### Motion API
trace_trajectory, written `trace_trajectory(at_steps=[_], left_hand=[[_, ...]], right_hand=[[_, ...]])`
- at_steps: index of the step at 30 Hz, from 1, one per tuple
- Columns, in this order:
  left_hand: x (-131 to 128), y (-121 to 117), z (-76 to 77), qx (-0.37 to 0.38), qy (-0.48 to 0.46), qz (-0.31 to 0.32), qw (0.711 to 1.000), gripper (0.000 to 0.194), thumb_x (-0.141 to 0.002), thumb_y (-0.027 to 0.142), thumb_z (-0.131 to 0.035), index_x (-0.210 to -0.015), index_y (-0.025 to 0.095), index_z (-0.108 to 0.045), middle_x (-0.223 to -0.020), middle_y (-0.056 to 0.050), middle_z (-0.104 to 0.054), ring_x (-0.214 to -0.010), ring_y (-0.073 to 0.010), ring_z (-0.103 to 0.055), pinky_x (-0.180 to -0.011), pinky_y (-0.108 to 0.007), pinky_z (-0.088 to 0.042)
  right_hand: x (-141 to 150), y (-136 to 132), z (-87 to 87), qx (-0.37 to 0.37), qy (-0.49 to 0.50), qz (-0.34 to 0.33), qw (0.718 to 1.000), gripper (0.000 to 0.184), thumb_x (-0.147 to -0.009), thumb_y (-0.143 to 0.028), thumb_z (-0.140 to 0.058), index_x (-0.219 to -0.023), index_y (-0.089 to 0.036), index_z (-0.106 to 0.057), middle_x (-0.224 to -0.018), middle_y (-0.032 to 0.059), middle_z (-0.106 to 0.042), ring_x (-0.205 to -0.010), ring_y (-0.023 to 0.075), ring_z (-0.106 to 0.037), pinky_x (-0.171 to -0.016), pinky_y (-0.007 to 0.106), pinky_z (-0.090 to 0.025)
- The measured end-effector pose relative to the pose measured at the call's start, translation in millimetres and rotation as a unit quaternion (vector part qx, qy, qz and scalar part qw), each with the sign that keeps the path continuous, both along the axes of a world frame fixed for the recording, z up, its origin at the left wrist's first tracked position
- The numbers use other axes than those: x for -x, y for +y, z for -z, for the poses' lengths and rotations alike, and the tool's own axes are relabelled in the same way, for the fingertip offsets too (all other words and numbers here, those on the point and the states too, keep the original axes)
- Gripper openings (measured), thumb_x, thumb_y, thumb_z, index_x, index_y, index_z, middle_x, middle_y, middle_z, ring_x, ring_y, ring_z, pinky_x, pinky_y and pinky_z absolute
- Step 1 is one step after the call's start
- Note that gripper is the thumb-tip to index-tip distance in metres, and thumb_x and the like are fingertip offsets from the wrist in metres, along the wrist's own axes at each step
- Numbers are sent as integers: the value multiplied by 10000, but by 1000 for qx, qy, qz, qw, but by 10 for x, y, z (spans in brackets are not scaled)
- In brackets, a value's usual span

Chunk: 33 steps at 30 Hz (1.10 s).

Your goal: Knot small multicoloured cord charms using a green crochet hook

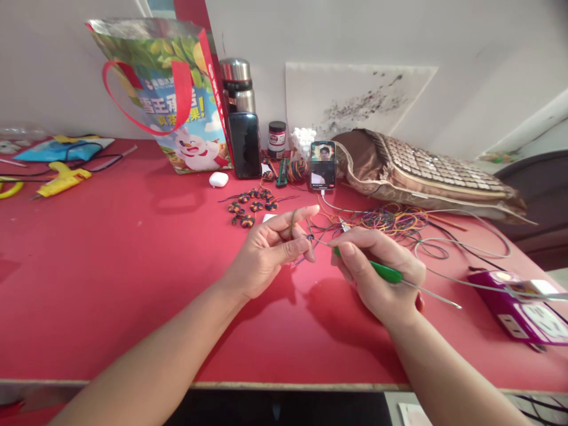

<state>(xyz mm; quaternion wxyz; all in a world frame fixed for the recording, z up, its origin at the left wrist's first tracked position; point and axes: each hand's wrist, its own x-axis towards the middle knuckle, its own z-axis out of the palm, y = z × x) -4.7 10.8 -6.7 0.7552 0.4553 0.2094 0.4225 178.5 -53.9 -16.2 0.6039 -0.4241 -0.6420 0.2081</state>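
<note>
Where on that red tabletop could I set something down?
Bare: red tabletop between the yellow glue gun and left hand; also between both forearms. Crowded: beyond the right hand, with tangled cords and a cabled smartphone.

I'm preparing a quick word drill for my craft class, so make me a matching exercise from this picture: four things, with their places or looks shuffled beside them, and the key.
Things:
1. Hook
2. Strand
3. Glue gun
4. Shopping bag

Places or looks:
A. Yellow, towards the left end of the table
B. Gripped in the right hand, with a green handle
C. Standing upright, with red handles
D. Across a finger of the left hand

Right pairs: 1-B, 2-D, 3-A, 4-C
</note>
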Motion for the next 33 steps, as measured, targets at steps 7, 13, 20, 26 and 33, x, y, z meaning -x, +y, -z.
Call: trace_trajectory(at_steps=[7,13,20,26,33], left_hand=[[12,22,5,22,-42,20,999,415,-821,192,-884,-1230,212,-814,-783,11,-669,-704,-98,-640,-679,-224,-484],[17,21,20,89,-73,40,993,474,-805,177,-908,-1265,183,-797,-713,5,-699,-695,-80,-633,-650,-173,-453],[-29,-12,15,55,-65,35,996,437,-816,186,-899,-1242,216,-805,-746,15,-711,-667,-88,-630,-638,-209,-457],[10,-35,-22,-27,-10,-14,999,507,-833,223,-891,-1325,253,-773,-767,18,-713,-738,-131,-689,-742,-259,-519],[-38,-48,-26,30,-49,-6,998,431,-815,222,-902,-1237,229,-812,-750,7,-716,-658,-86,-587,-658,-220,-449]], right_hand=[[-16,11,66,8,16,1,1000,103,-1018,-165,-695,-978,-240,-754,-751,-29,-701,-591,92,-597,-550,240,-465],[2,0,72,-19,-41,-5,999,116,-1004,-213,-731,-1113,-250,-746,-860,1,-748,-624,105,-623,-568,247,-488],[86,-12,67,-88,-112,24,989,176,-1010,-227,-728,-1183,-242,-698,-860,9,-770,-587,105,-628,-573,247,-514],[96,3,71,-105,-116,25,987,210,-1010,-188,-712,-1207,-245,-673,-934,37,-793,-617,125,-662,-585,266,-538],[152,18,31,-144,-188,45,971,285,-1015,-116,-648,-1273,-228,-602,-946,69,-802,-673,159,-723,-604,274,-591]])
